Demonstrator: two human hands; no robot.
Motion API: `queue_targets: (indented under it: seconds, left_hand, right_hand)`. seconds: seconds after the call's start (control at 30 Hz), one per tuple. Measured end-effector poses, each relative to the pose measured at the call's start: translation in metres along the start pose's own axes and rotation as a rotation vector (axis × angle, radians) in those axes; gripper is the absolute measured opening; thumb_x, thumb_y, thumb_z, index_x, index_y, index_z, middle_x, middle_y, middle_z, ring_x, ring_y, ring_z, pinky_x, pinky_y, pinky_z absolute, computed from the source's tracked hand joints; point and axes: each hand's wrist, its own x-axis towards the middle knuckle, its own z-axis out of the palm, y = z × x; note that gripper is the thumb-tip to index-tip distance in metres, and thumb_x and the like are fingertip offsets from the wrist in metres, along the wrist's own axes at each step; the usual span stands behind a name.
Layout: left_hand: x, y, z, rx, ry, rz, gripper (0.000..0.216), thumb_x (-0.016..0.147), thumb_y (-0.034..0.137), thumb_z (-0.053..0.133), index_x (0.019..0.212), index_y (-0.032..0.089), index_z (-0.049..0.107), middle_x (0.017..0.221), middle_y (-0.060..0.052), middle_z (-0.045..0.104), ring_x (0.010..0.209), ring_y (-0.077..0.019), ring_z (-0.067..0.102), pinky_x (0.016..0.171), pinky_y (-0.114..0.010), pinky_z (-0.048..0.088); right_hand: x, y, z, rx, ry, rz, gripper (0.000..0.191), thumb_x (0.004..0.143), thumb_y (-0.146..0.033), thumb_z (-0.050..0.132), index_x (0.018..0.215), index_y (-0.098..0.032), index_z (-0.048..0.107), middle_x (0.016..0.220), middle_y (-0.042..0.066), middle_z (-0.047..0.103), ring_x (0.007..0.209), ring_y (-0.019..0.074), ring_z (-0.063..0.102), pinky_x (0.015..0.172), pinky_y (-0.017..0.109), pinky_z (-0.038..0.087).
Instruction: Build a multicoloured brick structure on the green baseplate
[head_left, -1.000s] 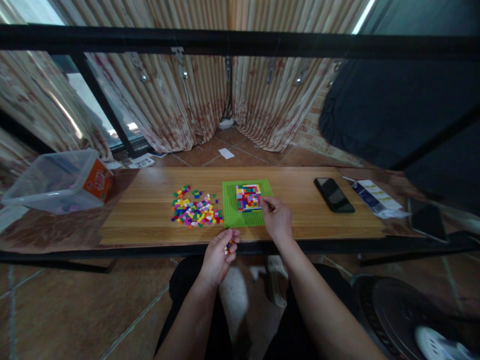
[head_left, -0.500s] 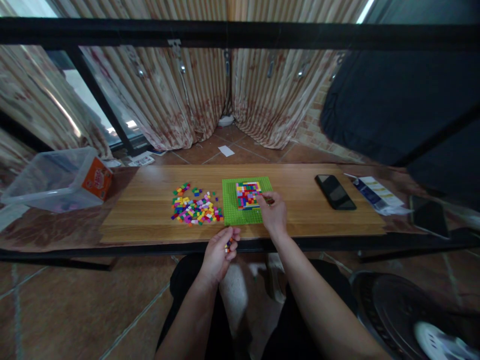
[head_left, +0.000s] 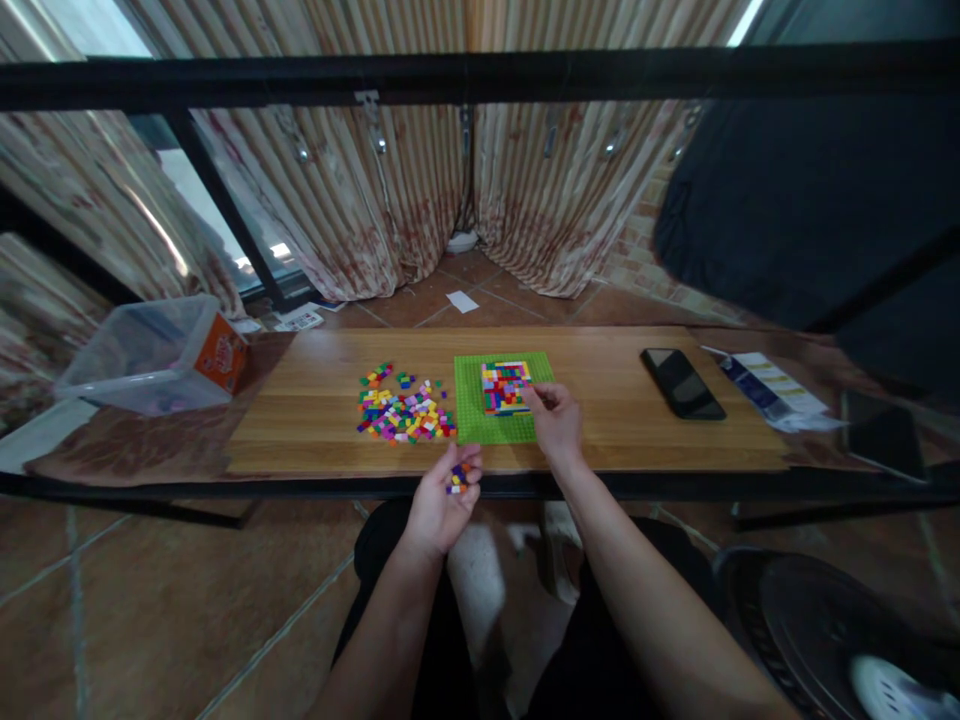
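Observation:
Several small toy bricks [head_left: 458, 478] in purple, yellow, orange and white lie in my left hand [head_left: 437, 508], palm up with its fingers curled around them, just off the table's front edge. My right hand [head_left: 559, 425] is over the right side of a green baseplate [head_left: 469, 400]. Its thumb and fingers are pinched together at the right edge of a low multicoloured brick build [head_left: 504, 388]; whatever sits between the fingertips is too small to make out. Left of the baseplate, a loose pile of bricks [head_left: 405, 415] is spread on the wood.
On the wooden tabletop [head_left: 322, 370], a black phone [head_left: 682, 383] lies to the right. Farther right are printed papers [head_left: 776, 390] and a dark tablet-like device [head_left: 885, 435]. A clear plastic bin [head_left: 150, 355] with an orange label stands at the left. A round fan-like object [head_left: 795, 620] is at lower right.
My left hand's fingers have loosened, showing more of the bricks in the palm. My right hand stays at the build's right edge. The whole view has shifted slightly.

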Motion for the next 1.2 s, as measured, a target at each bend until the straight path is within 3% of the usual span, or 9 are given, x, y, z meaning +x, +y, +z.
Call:
queue_targets:
  seconds: [0.13,0.2,0.27,0.4,0.57,0.77,1.0,1.1,1.2]
  left_hand:
    - [-0.003,0.008,0.003,-0.176,0.017,0.031,0.034,0.095,0.032,0.049,0.093,0.006,0.070,0.086,-0.013,0.067,0.079,-0.0143,0.066,0.065,-0.021,0.056]
    - [-0.003,0.010,0.005,-0.208,0.020,0.054,0.036,0.096,0.035,0.047,0.096,0.006,0.069,0.095,-0.016,0.069,0.094,-0.0194,0.068,0.079,-0.028,0.058]
    - [-0.002,0.011,0.007,-0.207,0.015,0.065,0.037,0.095,0.038,0.048,0.100,0.007,0.068,0.104,-0.018,0.069,0.104,-0.0232,0.066,0.086,-0.033,0.058]
    - [-0.001,0.011,0.006,-0.168,-0.003,0.067,0.041,0.093,0.044,0.050,0.105,0.009,0.067,0.112,-0.019,0.068,0.104,-0.0227,0.066,0.082,-0.030,0.057]
    - [-0.001,0.012,0.003,-0.139,-0.055,0.066,0.046,0.093,0.049,0.046,0.105,0.011,0.068,0.116,-0.018,0.066,0.101,-0.0213,0.065,0.074,-0.028,0.057]
    - [-0.001,0.011,0.002,-0.163,-0.100,0.033,0.050,0.094,0.052,0.045,0.107,0.010,0.068,0.112,-0.018,0.067,0.096,-0.0195,0.065,0.076,-0.028,0.055]
    - [-0.001,0.010,0.003,-0.144,-0.099,0.033,0.051,0.091,0.054,0.048,0.108,0.009,0.068,0.114,-0.019,0.067,0.105,-0.0233,0.064,0.087,-0.034,0.054]
    - [-0.002,0.010,0.003,-0.149,-0.056,0.044,0.049,0.092,0.051,0.048,0.106,0.008,0.068,0.111,-0.019,0.067,0.105,-0.0238,0.065,0.091,-0.035,0.054]
    - [-0.002,0.010,0.004,-0.139,-0.023,0.045,0.046,0.094,0.047,0.048,0.104,0.007,0.069,0.102,-0.016,0.069,0.094,-0.0209,0.067,0.085,-0.032,0.055]
  right_hand:
    - [-0.012,-0.018,-0.006,-0.105,0.066,-0.117,0.036,0.087,-0.047,0.053,0.090,-0.015,0.068,0.084,0.008,0.068,0.075,0.0191,0.061,0.070,0.033,0.048]
    - [-0.025,-0.032,-0.010,-0.130,-0.017,-0.226,0.029,0.089,-0.041,0.053,0.091,-0.017,0.069,0.086,0.008,0.068,0.076,0.0188,0.061,0.071,0.033,0.049]
    - [-0.042,-0.044,-0.011,-0.102,-0.187,-0.338,0.022,0.090,-0.035,0.053,0.090,-0.020,0.069,0.089,0.007,0.068,0.082,0.0189,0.062,0.075,0.034,0.050]
    - [-0.070,-0.056,-0.010,-0.116,-0.500,-0.475,0.019,0.091,-0.026,0.053,0.097,-0.026,0.071,0.101,0.006,0.067,0.097,0.0198,0.063,0.087,0.036,0.052]
    - [-0.078,-0.050,-0.005,-0.244,-0.593,-0.570,0.018,0.088,-0.023,0.060,0.101,-0.026,0.072,0.102,0.007,0.067,0.099,0.0228,0.061,0.088,0.041,0.052]
    - [-0.076,-0.040,-0.001,-0.319,-0.602,-0.622,0.017,0.090,-0.023,0.058,0.095,-0.026,0.074,0.098,0.007,0.067,0.095,0.0234,0.061,0.086,0.042,0.052]
    - [-0.071,-0.047,-0.006,-0.229,-0.562,-0.458,0.019,0.092,-0.024,0.054,0.094,-0.025,0.073,0.093,0.006,0.068,0.091,0.0212,0.062,0.083,0.038,0.052]
    - [-0.058,-0.048,-0.016,-0.164,-0.453,-0.365,0.017,0.090,-0.026,0.056,0.093,-0.024,0.073,0.094,0.006,0.069,0.090,0.0197,0.063,0.083,0.036,0.051]
    - [-0.040,-0.043,-0.028,-0.115,-0.288,-0.268,0.018,0.087,-0.032,0.059,0.091,-0.022,0.073,0.091,0.005,0.069,0.082,0.0183,0.063,0.076,0.033,0.050]
